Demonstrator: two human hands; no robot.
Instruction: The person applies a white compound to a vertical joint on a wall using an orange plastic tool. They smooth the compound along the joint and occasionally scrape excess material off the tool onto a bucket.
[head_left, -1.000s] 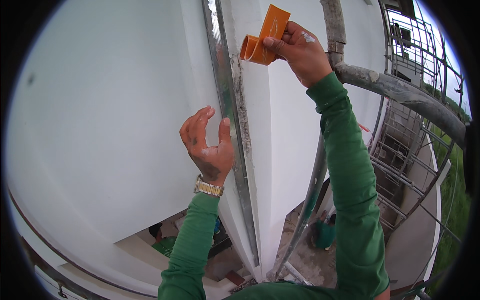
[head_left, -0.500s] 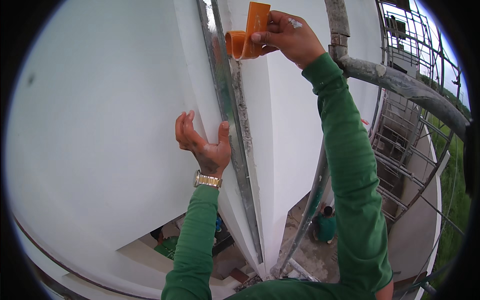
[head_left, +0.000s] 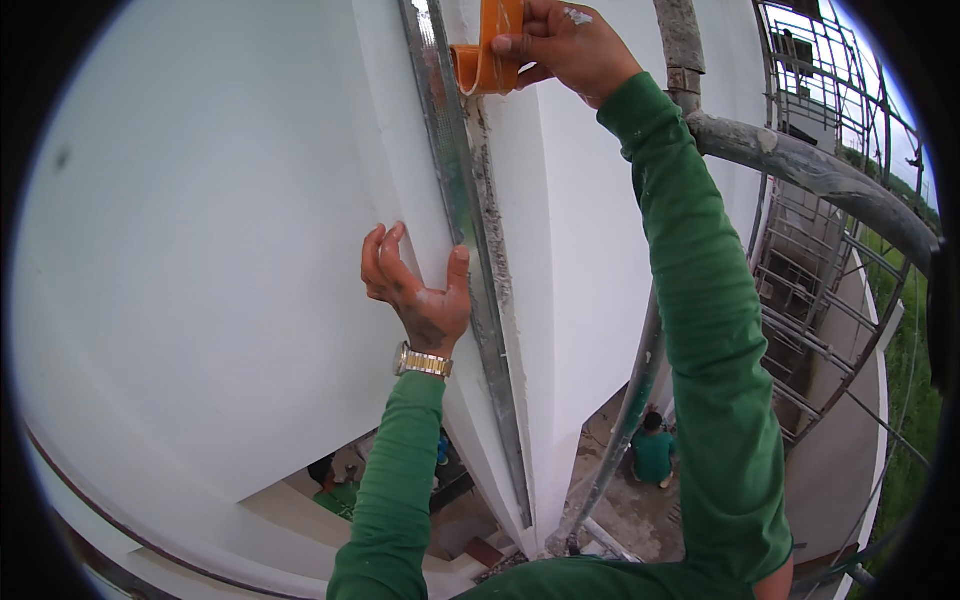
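Right hand (head_left: pixel 575 52) pinches orange tool (head_left: pixel 494 62) by flat part, curled end left free beside strip (head_left: pixel 458 190), likely for control. Left hand (head_left: pixel 428 300) open, thumb by strip, perhaps for balance.

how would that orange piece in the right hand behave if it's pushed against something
The orange piece is probably fairly stiff, since its flat part looks straight and its end keeps a neat curl. It seems light, as the right hand pinches it between thumb and fingers. Pale smears on it might make it slightly slippery.
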